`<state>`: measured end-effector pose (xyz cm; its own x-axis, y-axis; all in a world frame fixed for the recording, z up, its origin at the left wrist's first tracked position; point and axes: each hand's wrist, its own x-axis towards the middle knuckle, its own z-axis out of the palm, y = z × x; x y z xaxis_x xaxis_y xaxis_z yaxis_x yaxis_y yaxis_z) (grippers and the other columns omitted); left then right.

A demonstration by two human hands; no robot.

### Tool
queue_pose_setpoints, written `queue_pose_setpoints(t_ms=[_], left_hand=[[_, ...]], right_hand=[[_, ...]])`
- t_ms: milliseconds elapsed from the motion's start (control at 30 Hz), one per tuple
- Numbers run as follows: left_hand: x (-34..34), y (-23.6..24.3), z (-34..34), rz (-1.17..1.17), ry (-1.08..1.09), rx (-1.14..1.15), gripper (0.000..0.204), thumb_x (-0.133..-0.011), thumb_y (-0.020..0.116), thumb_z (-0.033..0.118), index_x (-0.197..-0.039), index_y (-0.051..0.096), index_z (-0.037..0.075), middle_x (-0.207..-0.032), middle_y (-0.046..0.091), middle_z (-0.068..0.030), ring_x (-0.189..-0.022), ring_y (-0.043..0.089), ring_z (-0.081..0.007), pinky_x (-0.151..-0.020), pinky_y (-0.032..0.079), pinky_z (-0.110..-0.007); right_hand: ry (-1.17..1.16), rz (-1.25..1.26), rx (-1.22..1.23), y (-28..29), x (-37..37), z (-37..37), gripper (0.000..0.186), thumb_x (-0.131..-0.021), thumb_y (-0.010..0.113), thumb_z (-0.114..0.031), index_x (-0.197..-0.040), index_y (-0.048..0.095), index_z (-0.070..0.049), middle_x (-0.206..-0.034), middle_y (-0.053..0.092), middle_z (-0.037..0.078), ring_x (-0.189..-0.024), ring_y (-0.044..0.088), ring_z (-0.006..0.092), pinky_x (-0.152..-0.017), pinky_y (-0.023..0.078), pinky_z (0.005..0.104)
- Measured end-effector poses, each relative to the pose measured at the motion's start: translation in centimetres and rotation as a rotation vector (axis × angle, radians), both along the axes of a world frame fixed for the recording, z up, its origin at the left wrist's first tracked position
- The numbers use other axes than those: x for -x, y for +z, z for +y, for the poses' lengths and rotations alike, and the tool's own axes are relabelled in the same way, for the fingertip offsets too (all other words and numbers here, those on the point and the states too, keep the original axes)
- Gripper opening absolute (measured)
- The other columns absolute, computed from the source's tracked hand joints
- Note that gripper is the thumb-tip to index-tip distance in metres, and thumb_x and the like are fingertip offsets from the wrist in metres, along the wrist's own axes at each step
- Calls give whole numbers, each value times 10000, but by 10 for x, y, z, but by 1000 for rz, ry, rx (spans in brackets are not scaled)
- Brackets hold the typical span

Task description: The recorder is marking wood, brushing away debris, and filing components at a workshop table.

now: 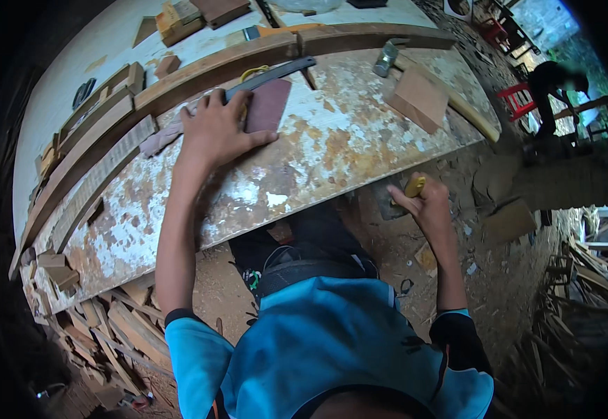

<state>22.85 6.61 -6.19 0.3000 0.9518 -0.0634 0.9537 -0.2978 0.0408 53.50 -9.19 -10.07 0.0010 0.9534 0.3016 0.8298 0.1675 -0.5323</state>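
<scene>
My left hand lies on the paint-stained workbench with its fingers spread. Next to its fingertips is a dark red sheet that looks like sandpaper, partly under the hand. A long dark metal bar runs just beyond it, and a crumpled pale cloth sits left of the wrist. Beyond the bench's near edge, my right hand is closed round a yellow-handled tool. A flat greyish part shows beside the thumb; the tool's exact kind is unclear.
Long wooden strips curve across the bench. A hammer rests at the right beside a wooden block. Offcuts are piled below the bench's left end. Far right, a person bends near a red stool.
</scene>
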Motion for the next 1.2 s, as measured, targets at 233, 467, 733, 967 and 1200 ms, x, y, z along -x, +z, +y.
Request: queue_pose_setpoints(t_ms=[233, 467, 733, 967, 1200], left_hand=[[-12, -5, -2, -15, -22, -26, 898, -627, 606, 754, -1329, 453, 216, -1364, 404, -238, -1278, 370, -432, -1000, 274, -633], [-9, -5, -7, -24, -11, -28, 883, -636, 601, 754, -1326, 456, 221, -1366, 399, -241, -1273, 370, -443, -994, 275, -645], [-8, -3, -4, -39, -11, -13, 868, -639, 615, 735, -1326, 457, 229, -1370, 395, -231, -1291, 359, -413, -1006, 270, -634], [-5, -7, -4, -68, -29, -91, 819, -640, 658, 675, -1294, 490, 212, -1343, 428, -209, -1261, 388, -402, -990, 296, -617], [-1, 2, -5, -105, -12, -22, 840, -625, 699, 629, -1306, 481, 189, -1395, 382, -205, -1319, 316, -384, -1057, 202, -577]], right_hand=[[99, 73, 169, 1, -2, -33, 248, -751, 735, -176, -752, 524, -46, -725, 493, 121, -605, 559, 339, -526, 426, 436], [109, -348, 118, 8, 10, -18, 257, -680, 729, -106, -848, 540, -61, -794, 523, 118, -708, 585, 340, -572, 447, 437], [37, -386, -51, 15, -5, -16, 216, -739, 714, -91, -754, 506, -35, -694, 461, 108, -609, 549, 296, -510, 418, 406], [-84, 174, 175, -2, -10, -30, 173, -773, 716, -87, -703, 585, 1, -737, 569, 110, -591, 549, 210, -539, 438, 325], [-283, 142, -263, -15, -31, -14, 157, -865, 606, -109, -969, 615, 8, -1009, 601, 209, -926, 608, 356, -791, 478, 366]])
